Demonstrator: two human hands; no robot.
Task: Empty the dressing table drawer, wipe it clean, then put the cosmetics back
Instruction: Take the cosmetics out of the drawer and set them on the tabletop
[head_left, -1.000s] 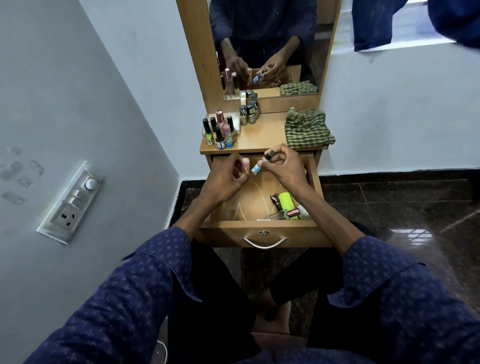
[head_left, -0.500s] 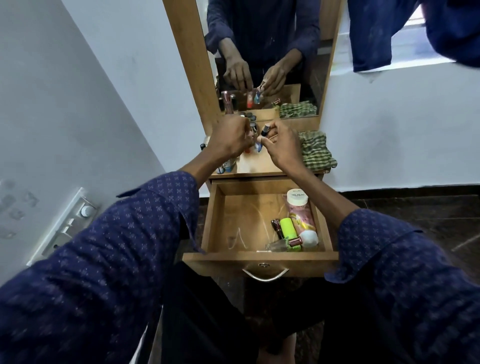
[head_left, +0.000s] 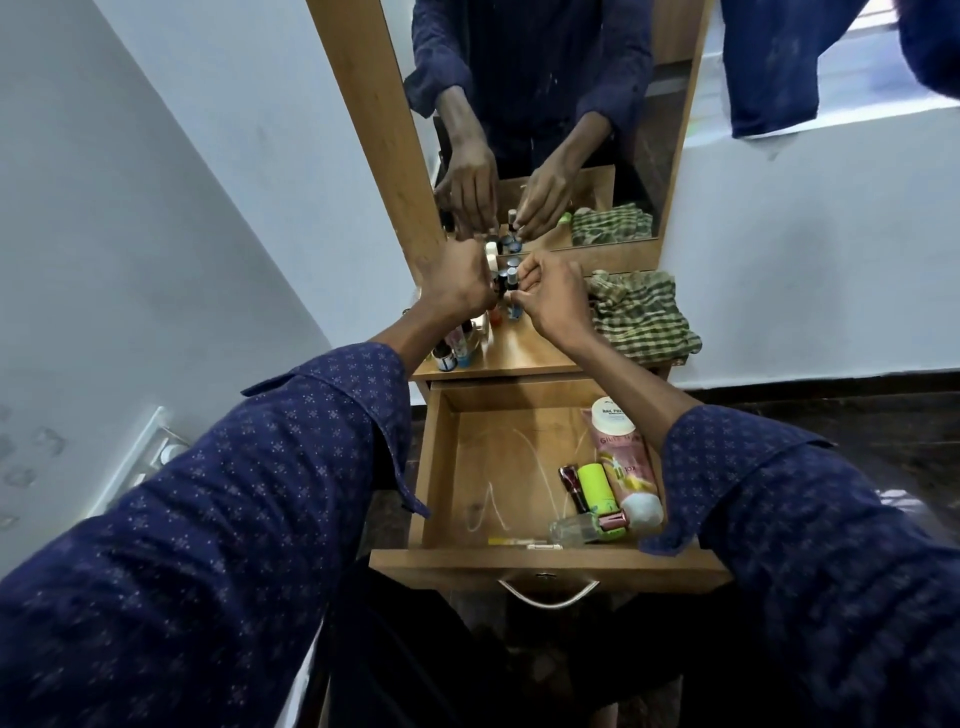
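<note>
Left hand: we see the left hand (head_left: 460, 283) over the tabletop, fingers curled; what it holds, if anything, we cannot tell.
Right hand: the right hand (head_left: 553, 296) has curled fingers pinching a small blue bottle (head_left: 514, 291) by its cap.
Bottles: we note a cluster of nail polish bottles (head_left: 457, 348) on the dressing table (head_left: 524, 356), left side.
Cloth: a green checked cloth (head_left: 641, 317) lies on the tabletop, right.
Drawer: the drawer (head_left: 447, 467) stands pulled out; a pink tube (head_left: 623, 457), green bottle (head_left: 595, 486) and clear bottle (head_left: 574, 530) lie at its right.
</note>
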